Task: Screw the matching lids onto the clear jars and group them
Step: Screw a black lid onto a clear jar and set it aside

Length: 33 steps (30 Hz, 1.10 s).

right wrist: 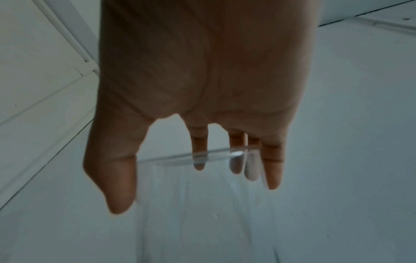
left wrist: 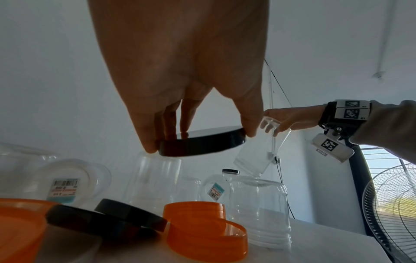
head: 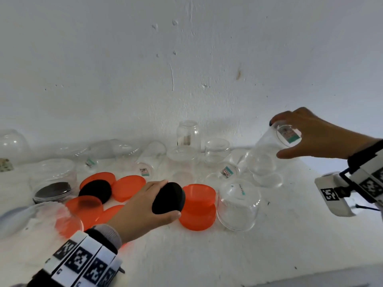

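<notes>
My left hand (head: pixel 163 200) grips a round black lid (head: pixel 169 198) by its rim, lifted above the orange lids; the left wrist view shows the black lid (left wrist: pixel 202 142) tilted between thumb and fingers. My right hand (head: pixel 290 137) holds a clear jar (head: pixel 267 154) by its labelled base, tilted, mouth pointing down and left above the table. In the right wrist view the clear jar (right wrist: pixel 198 195) hangs below my fingertips (right wrist: pixel 272 174). Several clear jars (head: pixel 238 204) stand upside down or lie on the white table (head: pixel 207 255).
Orange lids (head: pixel 198 206) lie in a heap at centre left with another black lid (head: pixel 95 191) on them. A wide clear jar (head: pixel 52 179) holding dark lids stands at left. A white wall (head: pixel 186 69) runs behind. A fan (left wrist: pixel 391 204) stands off the right edge.
</notes>
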### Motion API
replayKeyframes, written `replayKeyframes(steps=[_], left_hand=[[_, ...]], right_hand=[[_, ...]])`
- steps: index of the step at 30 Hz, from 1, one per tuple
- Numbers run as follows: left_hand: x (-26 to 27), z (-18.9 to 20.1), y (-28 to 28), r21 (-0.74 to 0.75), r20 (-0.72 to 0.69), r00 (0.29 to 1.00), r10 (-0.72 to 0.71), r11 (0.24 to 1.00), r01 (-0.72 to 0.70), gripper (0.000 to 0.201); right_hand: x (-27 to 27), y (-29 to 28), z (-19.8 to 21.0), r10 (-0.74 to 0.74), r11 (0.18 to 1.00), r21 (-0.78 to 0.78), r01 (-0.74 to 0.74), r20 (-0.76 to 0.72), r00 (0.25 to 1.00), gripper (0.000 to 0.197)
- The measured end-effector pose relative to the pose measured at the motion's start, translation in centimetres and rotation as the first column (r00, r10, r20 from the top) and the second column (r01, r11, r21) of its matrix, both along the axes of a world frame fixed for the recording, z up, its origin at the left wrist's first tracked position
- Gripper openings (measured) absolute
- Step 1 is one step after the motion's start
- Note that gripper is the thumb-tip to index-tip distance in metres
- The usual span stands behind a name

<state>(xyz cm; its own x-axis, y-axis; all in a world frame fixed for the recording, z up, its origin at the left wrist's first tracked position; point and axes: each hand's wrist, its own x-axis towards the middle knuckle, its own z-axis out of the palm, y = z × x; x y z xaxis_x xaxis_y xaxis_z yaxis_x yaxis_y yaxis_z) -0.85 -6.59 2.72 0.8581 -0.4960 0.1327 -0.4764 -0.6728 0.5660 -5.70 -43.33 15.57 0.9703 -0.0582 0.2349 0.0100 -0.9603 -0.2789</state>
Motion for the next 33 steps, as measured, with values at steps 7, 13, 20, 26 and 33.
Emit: replayKeyframes(steps=[7,13,20,26,33], left_hand=[[0.1,0.9,2.0,-0.15,0.0,0.996,0.087,0.985,-0.086,0.098],[0.5,2.7,3.1,-0.303,0.042,0.977,0.21,0.934,-0.188,0.073],[0.9,4.5,4.2,-0.432,0.015,0.957,0.29,0.865,-0.256,0.058],[0.6,5.2,4.6,-0.475,-0.03,0.954,0.298,0.836,-0.276,0.089],[0.3,5.6,4.4,-0.49,-0.022,0.957,0.29,0.831,-0.263,0.088]], right_hand=[[0.8,5.2,-1.7,-0.013,0.973,0.224,-0.049,0.268,0.963,0.073],[2.5,10.1,-5.1,-0.054,0.881,0.473,0.004,0.092,0.994,0.06],[2.8,14.9,-9.0,0.257,0.395,0.904,0.164,-0.28,0.925,0.052],[2.9,17.4,-11.7,0.337,0.257,0.926,0.277,-0.354,0.872,0.07],[2.7,19.7,-13.2,0.384,0.306,0.918,0.254,-0.363,0.849,0.013]])
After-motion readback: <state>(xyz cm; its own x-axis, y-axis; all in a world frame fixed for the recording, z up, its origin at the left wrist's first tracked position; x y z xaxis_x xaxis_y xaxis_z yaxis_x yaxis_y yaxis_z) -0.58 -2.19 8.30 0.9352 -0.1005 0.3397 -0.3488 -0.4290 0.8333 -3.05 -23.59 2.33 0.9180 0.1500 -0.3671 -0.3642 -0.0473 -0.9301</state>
